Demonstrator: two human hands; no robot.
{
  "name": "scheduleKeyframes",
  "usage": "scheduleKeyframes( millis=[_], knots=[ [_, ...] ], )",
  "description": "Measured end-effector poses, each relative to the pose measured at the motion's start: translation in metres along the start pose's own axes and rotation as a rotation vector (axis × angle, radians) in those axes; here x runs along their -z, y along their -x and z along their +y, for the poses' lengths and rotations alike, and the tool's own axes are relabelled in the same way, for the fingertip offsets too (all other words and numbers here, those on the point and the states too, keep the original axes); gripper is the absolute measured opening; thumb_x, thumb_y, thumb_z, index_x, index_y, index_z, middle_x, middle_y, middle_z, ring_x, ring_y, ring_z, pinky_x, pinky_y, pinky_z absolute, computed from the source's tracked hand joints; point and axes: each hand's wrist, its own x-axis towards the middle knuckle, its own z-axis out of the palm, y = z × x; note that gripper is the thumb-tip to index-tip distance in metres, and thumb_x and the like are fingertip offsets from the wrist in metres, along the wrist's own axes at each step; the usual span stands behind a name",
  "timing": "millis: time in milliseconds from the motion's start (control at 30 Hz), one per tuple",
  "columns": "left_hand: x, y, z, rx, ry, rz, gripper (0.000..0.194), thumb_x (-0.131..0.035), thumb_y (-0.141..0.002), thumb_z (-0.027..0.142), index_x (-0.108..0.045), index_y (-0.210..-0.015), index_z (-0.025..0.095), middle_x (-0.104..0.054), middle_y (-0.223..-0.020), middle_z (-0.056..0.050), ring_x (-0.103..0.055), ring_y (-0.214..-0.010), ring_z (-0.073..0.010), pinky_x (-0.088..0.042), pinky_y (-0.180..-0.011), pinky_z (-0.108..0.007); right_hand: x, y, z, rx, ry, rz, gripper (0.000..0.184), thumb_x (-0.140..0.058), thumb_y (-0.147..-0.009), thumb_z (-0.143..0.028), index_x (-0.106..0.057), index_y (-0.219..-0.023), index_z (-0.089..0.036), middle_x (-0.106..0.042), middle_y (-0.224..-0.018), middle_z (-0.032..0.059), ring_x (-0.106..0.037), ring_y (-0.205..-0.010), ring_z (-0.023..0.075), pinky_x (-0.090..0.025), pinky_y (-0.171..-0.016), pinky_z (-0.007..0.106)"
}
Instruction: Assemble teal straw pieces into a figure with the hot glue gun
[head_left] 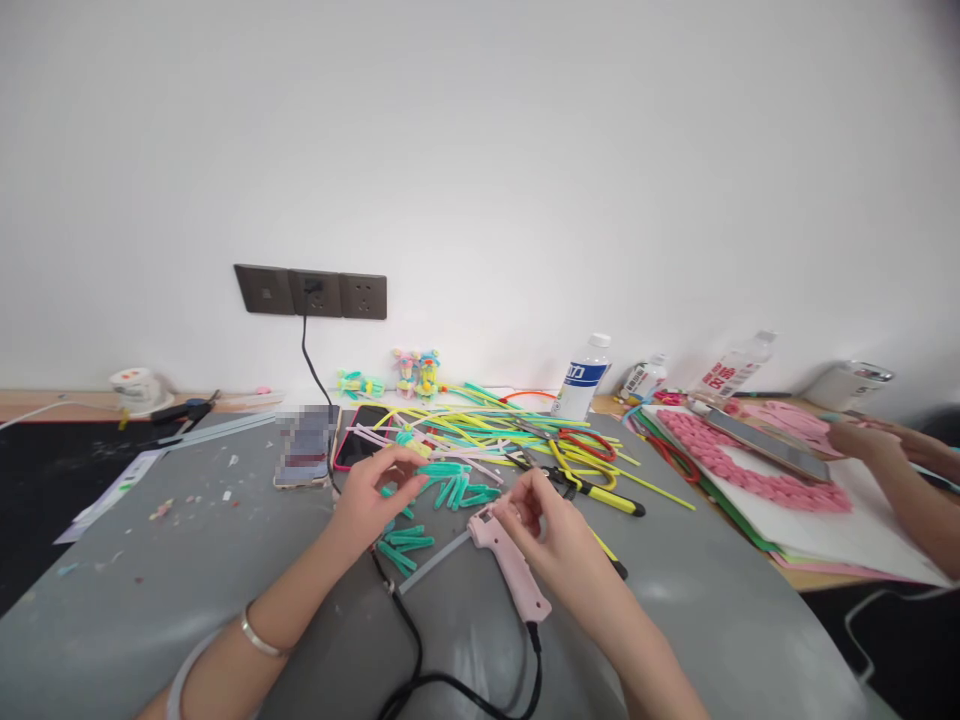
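Note:
My left hand (379, 492) is closed, thumb and forefinger pinched at a short teal pipe cleaner piece (444, 469). More cut teal pieces (407, 540) lie below and beside its fingers. Fingers together, my right hand (544, 525) bends over the front end of a pink glue gun (514, 575); whatever its fingertips hold is hidden or too small to make out. The glue gun lies on the grey table cover (225, 560), a translucent glue stick (436, 562) sticking out of it to the left.
Long yellow and green pipe cleaners (480, 425) spread behind my hands, with scissors (589, 445) and yellow-handled pliers (600, 492). Phones (306, 450) lie left; a bottle (583, 380) stands behind. A black cord (450, 680) runs in front. Another person's hands (874, 445) are at far right.

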Motion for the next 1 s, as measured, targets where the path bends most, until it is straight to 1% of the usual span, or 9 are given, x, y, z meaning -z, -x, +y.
scheduleKeyframes(
  millis=[133,300,433,533,633,733,867,933,1000],
  knots=[
    [0.001,-0.002,-0.002,0.023,0.052,0.030,0.014,-0.067,-0.083,0.028,-0.072,-0.091,0.018,-0.074,-0.089,-0.006,-0.068,-0.075,-0.0168,-0.057,-0.064,-0.024,-0.005,0.020,0.012,-0.077,0.212,-0.059,0.019,-0.058,-0.089,-0.041,-0.050,-0.090,-0.024,-0.065,-0.074,0.0033,-0.060,-0.061,0.0217,-0.039,-0.055,0.029],
    [0.002,-0.004,-0.004,0.055,0.060,0.047,0.014,-0.069,-0.081,0.030,-0.072,-0.087,0.017,-0.074,-0.084,-0.005,-0.069,-0.074,-0.0175,-0.058,-0.062,-0.024,-0.028,0.039,0.022,-0.128,0.380,0.013,0.033,-0.070,-0.076,-0.033,-0.050,-0.101,-0.025,-0.071,-0.092,0.0088,-0.069,-0.068,0.0279,-0.036,-0.052,0.029],
    [0.002,-0.005,-0.005,0.061,0.054,0.063,0.017,-0.071,-0.079,0.033,-0.071,-0.085,0.017,-0.074,-0.081,-0.005,-0.069,-0.074,-0.0182,-0.058,-0.063,-0.025,-0.034,0.045,0.030,-0.171,0.329,0.088,0.028,-0.068,-0.074,-0.030,-0.047,-0.092,-0.026,-0.069,-0.082,0.0042,-0.066,-0.060,0.0240,-0.035,-0.051,0.027],
    [0.002,-0.005,-0.008,0.065,0.067,0.058,0.017,-0.070,-0.080,0.034,-0.071,-0.085,0.017,-0.073,-0.082,-0.005,-0.068,-0.074,-0.0179,-0.057,-0.062,-0.025,-0.029,0.047,0.037,-0.198,0.219,0.098,0.026,-0.066,-0.075,-0.034,-0.043,-0.085,-0.027,-0.059,-0.062,-0.0027,-0.057,-0.050,0.0208,-0.035,-0.050,0.027],
    [0.003,-0.005,-0.010,0.080,0.098,0.054,0.019,-0.070,-0.081,0.035,-0.071,-0.087,0.017,-0.071,-0.079,-0.004,-0.066,-0.071,-0.0171,-0.055,-0.059,-0.024,-0.021,0.047,0.045,-0.189,0.016,0.095,0.026,-0.065,-0.076,-0.038,-0.042,-0.080,-0.027,-0.053,-0.056,-0.0053,-0.051,-0.046,0.0179,-0.036,-0.049,0.027],
    [0.003,-0.007,-0.012,0.088,0.119,0.066,0.021,-0.072,-0.080,0.036,-0.072,-0.086,0.016,-0.069,-0.075,-0.004,-0.065,-0.068,-0.0165,-0.054,-0.056,-0.024,-0.012,0.050,0.054,-0.243,-0.300,0.135,0.033,-0.070,-0.074,-0.047,-0.045,-0.081,-0.026,-0.058,-0.061,-0.0022,-0.056,-0.050,0.0182,-0.042,-0.050,0.028],
    [0.002,-0.007,-0.012,0.084,0.137,0.074,0.021,-0.073,-0.078,0.037,-0.072,-0.085,0.016,-0.071,-0.077,-0.004,-0.066,-0.071,-0.0170,-0.054,-0.060,-0.024,0.001,0.060,0.059,-0.374,-0.680,0.262,0.050,-0.080,-0.066,-0.056,-0.051,-0.091,-0.024,-0.069,-0.074,0.0047,-0.064,-0.060,0.0223,-0.051,-0.056,0.032],
    [0.001,-0.007,-0.012,0.090,0.140,0.080,0.021,-0.073,-0.077,0.036,-0.071,-0.083,0.016,-0.070,-0.077,-0.004,-0.065,-0.071,-0.0168,-0.054,-0.060,-0.024,0.006,0.065,0.057,-0.387,-0.768,0.332,0.050,-0.082,-0.066,-0.054,-0.057,-0.096,-0.022,-0.070,-0.080,0.0064,-0.065,-0.068,0.0231,-0.053,-0.060,0.032],
    [0.000,-0.007,-0.011,0.093,0.133,0.081,0.021,-0.074,-0.077,0.036,-0.070,-0.082,0.016,-0.070,-0.076,-0.004,-0.065,-0.070,-0.0165,-0.054,-0.058,-0.024,0.007,0.067,0.051,-0.386,-0.843,0.371,0.042,-0.080,-0.070,-0.053,-0.063,-0.090,-0.020,-0.067,-0.078,0.0060,-0.061,-0.068,0.0207,-0.051,-0.058,0.029]
  ],
)
